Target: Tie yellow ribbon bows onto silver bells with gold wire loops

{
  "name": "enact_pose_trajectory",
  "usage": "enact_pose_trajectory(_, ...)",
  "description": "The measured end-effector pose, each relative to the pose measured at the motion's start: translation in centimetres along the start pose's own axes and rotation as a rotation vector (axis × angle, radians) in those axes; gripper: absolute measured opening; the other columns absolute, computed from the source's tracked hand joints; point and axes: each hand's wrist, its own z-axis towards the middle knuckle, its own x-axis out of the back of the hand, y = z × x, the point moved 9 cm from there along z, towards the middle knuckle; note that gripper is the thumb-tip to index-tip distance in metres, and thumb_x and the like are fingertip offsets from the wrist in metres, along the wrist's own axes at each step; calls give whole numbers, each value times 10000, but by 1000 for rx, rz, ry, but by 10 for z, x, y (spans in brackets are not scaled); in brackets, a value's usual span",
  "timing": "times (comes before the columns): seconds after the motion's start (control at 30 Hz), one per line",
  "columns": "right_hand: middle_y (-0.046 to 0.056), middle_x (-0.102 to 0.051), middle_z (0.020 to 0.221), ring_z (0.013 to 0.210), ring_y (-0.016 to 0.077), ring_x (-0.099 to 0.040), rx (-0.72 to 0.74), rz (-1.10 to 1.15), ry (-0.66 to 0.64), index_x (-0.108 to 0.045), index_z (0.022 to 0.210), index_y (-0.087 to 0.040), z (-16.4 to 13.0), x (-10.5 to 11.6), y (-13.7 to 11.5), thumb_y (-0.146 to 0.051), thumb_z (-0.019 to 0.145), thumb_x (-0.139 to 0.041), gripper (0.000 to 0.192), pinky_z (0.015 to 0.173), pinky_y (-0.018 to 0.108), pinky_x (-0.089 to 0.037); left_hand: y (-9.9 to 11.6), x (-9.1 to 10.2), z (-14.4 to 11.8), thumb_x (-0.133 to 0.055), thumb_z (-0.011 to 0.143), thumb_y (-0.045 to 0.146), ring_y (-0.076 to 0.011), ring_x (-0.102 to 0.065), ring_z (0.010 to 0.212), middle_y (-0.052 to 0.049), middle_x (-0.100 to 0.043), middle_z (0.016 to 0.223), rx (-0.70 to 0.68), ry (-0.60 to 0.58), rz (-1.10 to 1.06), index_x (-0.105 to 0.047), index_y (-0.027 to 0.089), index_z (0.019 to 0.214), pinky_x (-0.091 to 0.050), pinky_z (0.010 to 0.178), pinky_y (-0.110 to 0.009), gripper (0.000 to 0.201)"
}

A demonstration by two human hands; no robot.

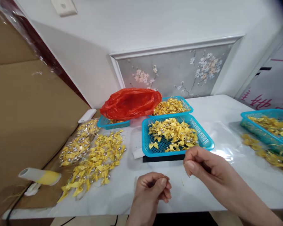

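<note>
both hands pinch shut near the desk's [226, 125] front edge, left hand [153, 188] on a thin wire, right hand's [202, 164] hold unclear, below the basket [204, 138] of bows [172, 131].

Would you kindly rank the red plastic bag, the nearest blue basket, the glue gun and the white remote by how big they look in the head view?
1. Nearest blue basket, though being closer flatters it
2. Red plastic bag, not far behind
3. Glue gun
4. White remote

A blue basket [204, 138] of yellow ribbon bows [172, 131] with pearl centres sits on the white table.
</note>
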Motion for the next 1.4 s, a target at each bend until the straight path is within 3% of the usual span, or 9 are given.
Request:
enact_pose_trajectory(0.23, -30, -479, 607, 533, 129, -441, -40, -134, 53, -507, 731, -231, -4, -1, 20, -388, 980, -440, 303, 469, 233, -363, 1, 2, -9, -887, 627, 405, -63, -577, 490, 0, -675, 617, 57, -57, -210, -724, 166, 581, -445, 440, -141, 293)
enact_pose_trajectory(0.37, -18, -611, 641, 563, 142, -565, 28, -245, -159, -583, 747, -242, -8, -28, 36, -383, 974, -453, 298, 512, 225, -452, 12, 6, -18, -895, 581, 455, -189, -678, 975, -18, -730, 989, 9, -52, -306, -687, 214, 541, -562, 769, -278, 321)
enact_pose_trajectory(0.47, -27, -667, 668, 578, 142, -634, 83, -293, -277, -635, 785, -263, -13, -43, 48, -368, 978, -447, 290, 538, 212, -502, 21, 12, -20, -881, 573, 504, -201, -679, 964, -2, -714, 896, -48, -48, -280, -716, 253, 579, -549, 810, -323, 300)
enact_pose_trajectory(0.6, -34, -690, 686, 587, 136, -674, 172, -344, -202, -659, 797, -283, -17, -33, 52, -354, 968, -473, 263, 535, 192, -534, 36, 26, -11, -870, 597, 498, -105, -590, 632, 21, -663, 750, -179, -30, -51, -766, 286, 612, -502, 649, -248, 237)
enact_pose_trajectory(0.73, 3, -710, 803, 687, 169, -704, 298, -456, 46, -666, 907, -284, -24, 1, 43, -349, 962, -506, 182, 575, 208, -551, 48, 31, 0, -813, 742, 263, -186, -625, 776, -59, -735, 836, -326, 5, 375, -826, 267, 702, -471, 716, -271, 43)
enact_pose_trajectory(0.9, 36, -695, 889, 776, 216, -680, 442, -615, 210, -639, 958, -273, -29, 20, 22, -273, 946, -511, 129, 663, 292, -521, 33, 9, -3, -696, 783, 120, -220, -680, 772, -53, -781, 882, -345, -158, 775, -819, 291, 805, -492, 714, -268, 212)
enact_pose_trajectory(1.03, 22, -678, 844, 765, 214, -632, 491, -587, 274, -612, 953, -270, -30, 22, -2, -256, 924, -551, 68, 740, 332, -466, 24, -1, -5, -720, 767, 159, -236, -708, 699, -54, -797, 788, -339, -205, 919, -803, 297, 750, -520, 662, -267, 162)
enact_pose_trajectory(1.2, 17, -653, 820, 754, 188, -627, 509, -520, 279, -590, 926, -262, -33, 25, -27, -159, 894, -570, 109, 710, 291, -474, 36, 12, 4, -719, 759, 162, -265, -732, 765, -91, -808, 798, -345, -43, 871, -809, 272, 654, -530, 759, -317, 177)
enact_pose_trajectory(1.4, 24, -631, 850, 833, 185, -666, 196, 93, 262, -570, 833, -268, -28, 39, 1, -217, 963, -524, 147, 654, 244, -574, 39, 22, 7, -805, 652, 162, -173, -665, 646, -38, -759, 697, -228, 64, 582, -742, 225, 528, -484, 591, -230, 153)
